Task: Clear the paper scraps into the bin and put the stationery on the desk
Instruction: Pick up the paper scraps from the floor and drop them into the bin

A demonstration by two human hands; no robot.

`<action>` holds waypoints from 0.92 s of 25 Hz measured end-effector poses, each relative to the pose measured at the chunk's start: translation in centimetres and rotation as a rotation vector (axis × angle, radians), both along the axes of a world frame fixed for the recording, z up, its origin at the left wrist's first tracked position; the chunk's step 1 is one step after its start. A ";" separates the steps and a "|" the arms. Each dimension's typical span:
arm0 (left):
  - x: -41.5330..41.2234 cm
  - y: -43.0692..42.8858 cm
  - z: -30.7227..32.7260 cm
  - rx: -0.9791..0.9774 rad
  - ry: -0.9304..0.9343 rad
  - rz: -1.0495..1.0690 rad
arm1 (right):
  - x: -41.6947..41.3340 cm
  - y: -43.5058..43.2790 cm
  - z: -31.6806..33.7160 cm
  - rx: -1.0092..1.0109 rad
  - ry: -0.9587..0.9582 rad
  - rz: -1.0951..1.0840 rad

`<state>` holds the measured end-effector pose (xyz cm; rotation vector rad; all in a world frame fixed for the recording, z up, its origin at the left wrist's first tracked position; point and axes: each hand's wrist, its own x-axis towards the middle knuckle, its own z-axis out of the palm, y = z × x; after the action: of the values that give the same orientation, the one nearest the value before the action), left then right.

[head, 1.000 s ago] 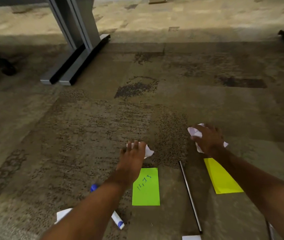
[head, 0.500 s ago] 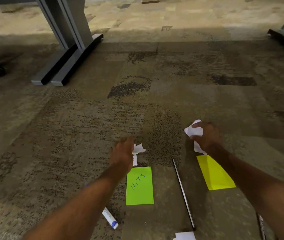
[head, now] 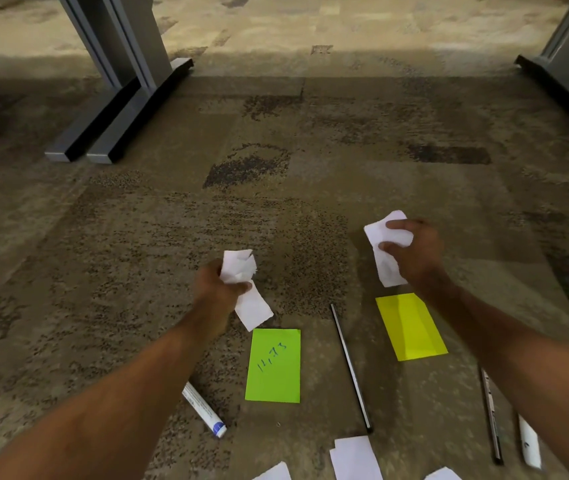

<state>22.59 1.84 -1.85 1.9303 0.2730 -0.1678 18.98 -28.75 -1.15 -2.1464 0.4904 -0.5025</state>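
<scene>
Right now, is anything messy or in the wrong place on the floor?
Yes. Stationery lies scattered on the carpet: a green note, a yellow note, a marker, a thin black stick and white scraps. Each hand holds crumpled paper.

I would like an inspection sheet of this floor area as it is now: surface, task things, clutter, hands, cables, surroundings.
Surface: patterned carpet, partly in shadow.
Task things: green note with writing and yellow note flat on the carpet; white scraps at the near edge; marker, thin black rod, pen and a white tube lying loose.
Clutter: nothing seen beyond these.
Hands: left hand shut on a crumpled scrap; right hand shut on another scrap.
Cables: nothing seen.
Surroundings: grey desk leg at far left, another frame at far right; no bin in view.
</scene>
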 end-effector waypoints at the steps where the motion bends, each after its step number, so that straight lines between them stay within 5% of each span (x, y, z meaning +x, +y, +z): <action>1: -0.2 0.2 0.5 -0.071 -0.003 0.021 | -0.1 0.1 0.6 0.045 -0.010 -0.032; 8: -1.5 -1.5 7.8 -0.256 -0.123 -0.006 | -3.9 -0.3 5.0 0.315 -0.144 -0.081; 14: -4.8 -8.6 13.6 -0.352 0.015 0.050 | -9.5 -1.6 9.9 0.418 -0.187 -0.206; 18: -9.6 -16.2 16.5 -0.459 0.004 -0.179 | -15.8 -5.3 13.4 0.164 -0.097 -0.290; 23: -16.7 -27.3 20.0 -0.516 -0.005 -0.503 | -26.6 -11.3 19.3 -0.705 0.027 -0.199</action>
<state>5.87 -25.49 18.12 1.4487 -0.2495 -0.5131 -7.65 -40.08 18.15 -2.7897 0.6069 -0.8544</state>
